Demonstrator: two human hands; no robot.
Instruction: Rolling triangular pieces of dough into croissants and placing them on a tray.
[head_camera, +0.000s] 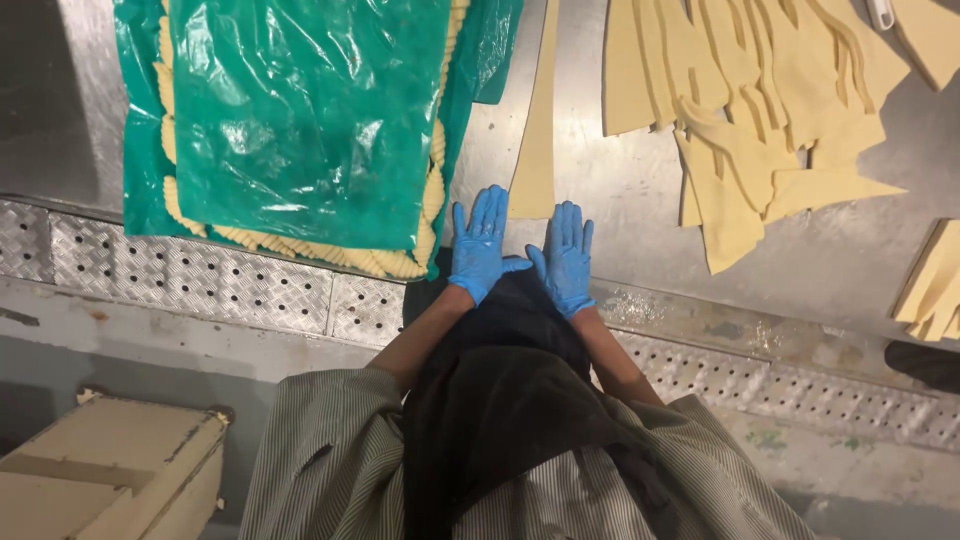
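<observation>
We recorded one long dough triangle (535, 150), pale yellow, smooth and flat on the steel table (640, 190). Its wide base lay nearest the table's front edge, and it narrowed toward the far side, running out of view at the top. The base was cut straight and touched the gloved fingertips. The strip sat apart from the table's other dough, unrolled and free of folds.

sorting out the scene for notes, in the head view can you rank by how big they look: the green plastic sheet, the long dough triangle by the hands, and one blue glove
1. green plastic sheet, by far the largest
2. long dough triangle, narrow, cut off by the top edge
3. blue glove on the left hand

The last two look close in area, so that order is unsure.
</observation>
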